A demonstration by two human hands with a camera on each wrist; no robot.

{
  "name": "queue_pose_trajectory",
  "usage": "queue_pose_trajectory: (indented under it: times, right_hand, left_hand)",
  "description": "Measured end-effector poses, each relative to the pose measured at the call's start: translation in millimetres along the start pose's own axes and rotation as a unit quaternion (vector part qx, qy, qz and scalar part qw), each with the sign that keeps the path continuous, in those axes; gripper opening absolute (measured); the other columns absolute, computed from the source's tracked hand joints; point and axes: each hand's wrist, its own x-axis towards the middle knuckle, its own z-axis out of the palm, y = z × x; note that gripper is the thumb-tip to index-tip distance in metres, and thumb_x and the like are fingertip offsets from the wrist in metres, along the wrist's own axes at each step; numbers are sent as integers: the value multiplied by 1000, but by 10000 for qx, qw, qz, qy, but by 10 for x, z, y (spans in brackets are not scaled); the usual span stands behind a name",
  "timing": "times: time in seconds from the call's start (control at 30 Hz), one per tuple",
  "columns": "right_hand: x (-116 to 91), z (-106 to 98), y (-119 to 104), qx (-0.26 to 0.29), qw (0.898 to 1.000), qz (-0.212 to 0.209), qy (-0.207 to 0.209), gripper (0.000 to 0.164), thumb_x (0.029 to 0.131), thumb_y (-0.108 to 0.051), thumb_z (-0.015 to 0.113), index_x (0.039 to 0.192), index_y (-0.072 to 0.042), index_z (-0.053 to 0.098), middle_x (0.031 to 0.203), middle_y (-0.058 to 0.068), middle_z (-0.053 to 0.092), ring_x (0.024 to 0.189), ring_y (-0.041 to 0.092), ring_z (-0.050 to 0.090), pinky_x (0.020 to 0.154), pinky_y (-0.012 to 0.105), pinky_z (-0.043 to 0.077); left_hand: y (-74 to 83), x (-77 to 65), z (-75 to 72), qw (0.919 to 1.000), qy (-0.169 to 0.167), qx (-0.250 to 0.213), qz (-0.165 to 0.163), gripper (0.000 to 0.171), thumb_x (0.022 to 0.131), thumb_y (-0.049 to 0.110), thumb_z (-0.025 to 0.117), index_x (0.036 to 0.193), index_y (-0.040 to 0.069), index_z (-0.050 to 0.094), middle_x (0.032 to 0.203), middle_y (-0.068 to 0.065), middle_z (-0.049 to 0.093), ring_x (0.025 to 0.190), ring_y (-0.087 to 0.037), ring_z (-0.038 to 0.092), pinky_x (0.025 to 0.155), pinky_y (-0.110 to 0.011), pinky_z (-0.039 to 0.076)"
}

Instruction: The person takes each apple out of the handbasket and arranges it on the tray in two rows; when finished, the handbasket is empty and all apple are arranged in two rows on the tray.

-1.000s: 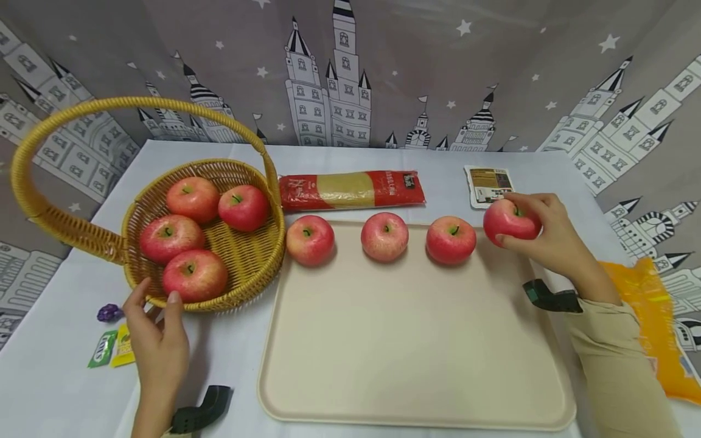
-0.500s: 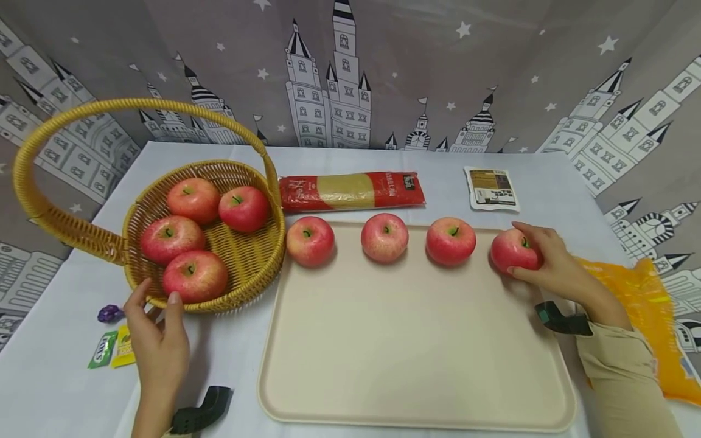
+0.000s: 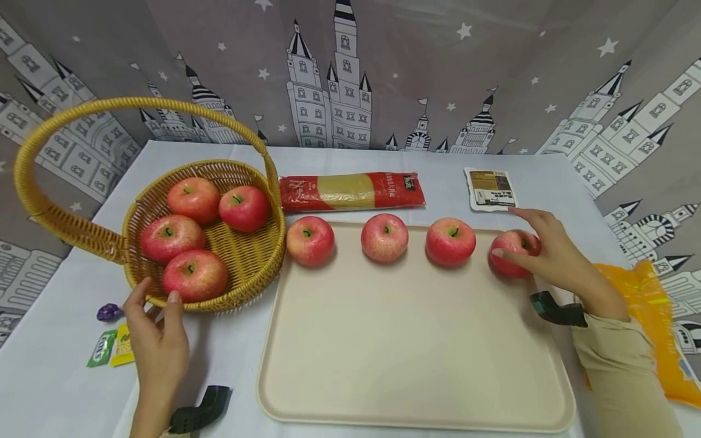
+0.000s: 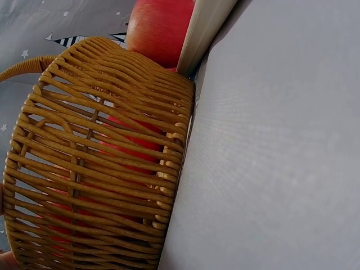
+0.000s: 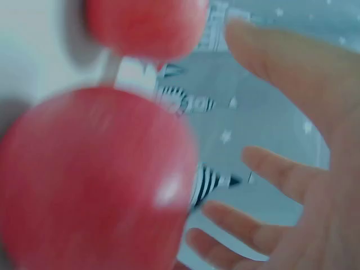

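Observation:
In the head view my right hand (image 3: 553,255) is spread around the rightmost apple (image 3: 513,261), which sits at the back right corner of the beige tray (image 3: 416,340). The right wrist view shows the fingers spread, with a gap between them and the red apple (image 5: 95,185). My left hand (image 3: 159,347) is at the near rim of the yellow wicker basket (image 3: 241,286), thumb and forefinger resting on it. Several red apples (image 3: 195,275) lie inside. Three more apples (image 3: 384,238) stand in a row along the tray's back edge. The basket's woven side (image 4: 95,163) fills much of the left wrist view.
Behind the tray lies a red and gold packet (image 3: 350,190), with a small white and brown pouch (image 3: 491,189) to its right. An orange bag (image 3: 652,334) lies beyond my right arm. Small green (image 3: 102,348) and yellow packets (image 3: 123,347) and a purple item (image 3: 109,312) lie left of my left hand.
My right hand has brought the apple down onto the tray's back right corner, then spread its fingers and let it go. My left hand has stayed at the basket.

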Motion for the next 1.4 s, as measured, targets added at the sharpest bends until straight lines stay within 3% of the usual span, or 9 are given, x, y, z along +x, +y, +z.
queue_pose_trajectory:
  times: [0.1, 0.2, 0.43, 0.5, 0.77, 0.97, 1.13, 1.3, 1.4]
  right_hand:
    - [65, 15, -167, 169, 9989, -345, 272, 70, 78, -22, 70, 137, -10, 36, 134, 23, 34, 121, 39, 30, 90, 62, 37]
    - [147, 56, -357, 202, 9972, -625, 357, 62, 80, -22, 67, 135, -12, 40, 133, 18, 39, 119, 35, 37, 82, 56, 47]
    - [385, 308, -814, 388, 9856, -1628, 264, 52, 80, -20, 67, 129, -13, 47, 130, 9, 47, 122, 26, 40, 98, 53, 37]
    - [452, 402, -982, 573, 9807, -1866, 90, 52, 80, -22, 67, 128, -14, 48, 129, 6, 47, 120, 22, 41, 95, 49, 40]
    - [693, 852, -1720, 1027, 9492, -2827, -920, 54, 80, -39, 65, 128, -21, 49, 131, -4, 48, 124, 9, 37, 103, 36, 36]
    - [843, 1229, -2206, 1136, 9162, -3516, -1552, 56, 81, -40, 64, 131, -20, 48, 133, -6, 47, 124, 4, 39, 105, 23, 33]
    - [974, 1562, -2681, 947, 9090, -3679, -1712, 56, 83, -43, 60, 133, -23, 45, 136, -9, 45, 127, -1, 35, 106, 13, 26]
    - [1124, 1824, -3092, 472, 9137, -3529, -1960, 61, 84, -46, 57, 138, -25, 36, 138, -11, 41, 127, -2, 32, 103, 7, 24]
    - [1211, 1912, -3256, 424, 9165, -3406, -2055, 67, 81, -46, 60, 139, -26, 34, 136, -9, 42, 122, -1, 36, 98, 6, 28]
  left_hand:
    - [1, -7, 0, 10000, -18, -14, -3, 47, 95, 24, 41, 139, 21, 25, 143, -9, 27, 124, -35, 36, 106, -43, 32]
    - [1, -14, 2, 10000, -13, -15, -21, 47, 95, 25, 41, 139, 21, 26, 143, -8, 27, 124, -34, 36, 107, -42, 32]
    - [6, -26, 18, 10000, 5, 15, -39, 46, 95, 25, 41, 138, 23, 26, 143, -8, 28, 123, -33, 37, 106, -39, 33]
    - [8, -24, 21, 10000, 0, 12, -16, 46, 95, 25, 41, 138, 23, 26, 143, -8, 28, 124, -34, 36, 106, -40, 32]
    - [27, -8, 40, 9999, -84, -57, 7, 47, 95, 25, 41, 139, 22, 25, 144, -8, 27, 127, -36, 34, 107, -44, 30]
    - [27, -3, 35, 9999, -136, 6, -46, 47, 95, 26, 41, 139, 23, 24, 144, -8, 26, 127, -36, 34, 107, -44, 30]
    - [21, 10, 7, 10000, -44, -20, 4, 47, 95, 25, 42, 139, 22, 25, 143, -7, 27, 126, -34, 35, 107, -34, 32]
    - [-5, 21, 10, 9998, 25, -137, 164, 48, 94, 23, 43, 139, 18, 27, 142, -9, 29, 121, -32, 37, 100, -23, 34]
    - [-14, 26, 19, 9998, 26, -125, 162, 48, 94, 23, 43, 138, 17, 27, 142, -9, 29, 121, -31, 37, 99, -23, 35]
